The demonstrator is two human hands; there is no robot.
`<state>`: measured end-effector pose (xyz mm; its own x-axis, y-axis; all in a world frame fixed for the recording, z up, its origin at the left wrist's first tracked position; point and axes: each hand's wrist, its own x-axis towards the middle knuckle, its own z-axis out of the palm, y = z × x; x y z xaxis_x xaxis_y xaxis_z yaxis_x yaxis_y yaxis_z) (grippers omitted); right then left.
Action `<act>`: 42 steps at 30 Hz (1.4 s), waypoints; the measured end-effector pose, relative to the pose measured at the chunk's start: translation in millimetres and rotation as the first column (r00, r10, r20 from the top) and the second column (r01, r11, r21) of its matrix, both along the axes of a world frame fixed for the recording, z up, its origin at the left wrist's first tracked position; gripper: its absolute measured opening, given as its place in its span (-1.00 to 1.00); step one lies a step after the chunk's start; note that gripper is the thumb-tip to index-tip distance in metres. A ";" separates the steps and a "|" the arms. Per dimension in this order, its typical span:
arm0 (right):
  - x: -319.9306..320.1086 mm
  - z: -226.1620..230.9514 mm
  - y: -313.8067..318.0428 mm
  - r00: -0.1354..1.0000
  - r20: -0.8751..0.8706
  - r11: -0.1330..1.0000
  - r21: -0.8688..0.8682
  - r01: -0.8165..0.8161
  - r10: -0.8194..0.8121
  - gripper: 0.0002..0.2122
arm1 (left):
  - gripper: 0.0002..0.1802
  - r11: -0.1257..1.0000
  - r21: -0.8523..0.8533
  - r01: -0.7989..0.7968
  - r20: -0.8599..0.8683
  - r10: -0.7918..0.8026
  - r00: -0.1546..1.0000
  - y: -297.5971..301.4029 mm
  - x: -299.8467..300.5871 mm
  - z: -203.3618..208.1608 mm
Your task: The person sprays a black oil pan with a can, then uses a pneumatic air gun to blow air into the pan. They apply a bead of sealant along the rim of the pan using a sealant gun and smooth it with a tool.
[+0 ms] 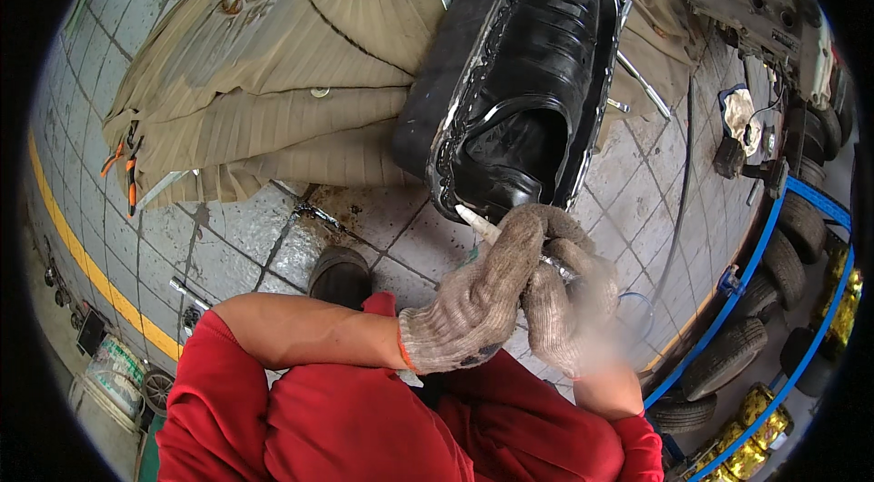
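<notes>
A black oil pan (557, 13) lies tilted with its hollow facing up, partly on a tan cloth (264, 45). Dark sealant runs along its pale rim flange, lumpy on the left side. Both my hands wear knitted work gloves and meet at the pan's near end. My left hand (478, 295) is closed around a sealant tube, whose white nozzle (475, 223) points at the near-left corner of the rim. Against it, my right hand (557, 309) is closed on the tube's silvery body, mostly hidden by the fingers. A hazy smear blurs part of the right hand.
Orange-handled pliers (133, 183) lie at the cloth's left edge; a ratchet-like tool (187, 291) is below them. A long metal bar (645, 86) sits right of the pan. Far right are a grimy engine part (742, 0), a blue rail (772, 218) and stacked tyres (726, 359).
</notes>
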<state>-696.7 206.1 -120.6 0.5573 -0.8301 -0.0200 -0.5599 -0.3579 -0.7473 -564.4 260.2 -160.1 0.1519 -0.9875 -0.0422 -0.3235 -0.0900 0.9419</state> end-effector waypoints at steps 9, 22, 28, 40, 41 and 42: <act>5.5 10.8 -9.1 0.999 0.034 0.997 0.074 -0.030 0.028 -0.67 | -0.54 1.000 0.015 0.015 -0.104 -0.013 0.994 19.5 -12.4 -29.1; -0.7 4.7 -1.6 0.994 -0.063 0.988 -0.118 -0.095 0.088 -0.58 | -0.51 0.982 0.132 0.134 -0.552 -0.039 0.833 6.0 -2.8 -21.3; -1.6 1.0 0.9 0.999 0.052 0.999 -0.037 -0.010 0.012 -0.60 | -0.49 0.975 0.178 0.135 -0.724 0.037 0.689 4.3 -6.7 -23.4; -2.4 14.1 5.3 0.979 -0.197 0.999 -0.002 -0.054 0.053 -0.65 | -0.69 0.992 -0.114 -0.051 0.029 0.054 0.998 12.5 -18.2 -19.8; -2.2 12.9 6.4 0.981 -0.186 0.999 -0.005 -0.050 0.049 -0.65 | -0.73 0.988 -0.132 -0.083 0.025 0.087 0.996 9.8 -18.2 -18.9; -0.3 11.2 4.6 0.987 -0.156 0.999 -0.011 -0.047 0.045 -0.65 | -0.77 0.982 -0.150 -0.115 0.021 0.120 0.993 6.9 -18.5 -18.2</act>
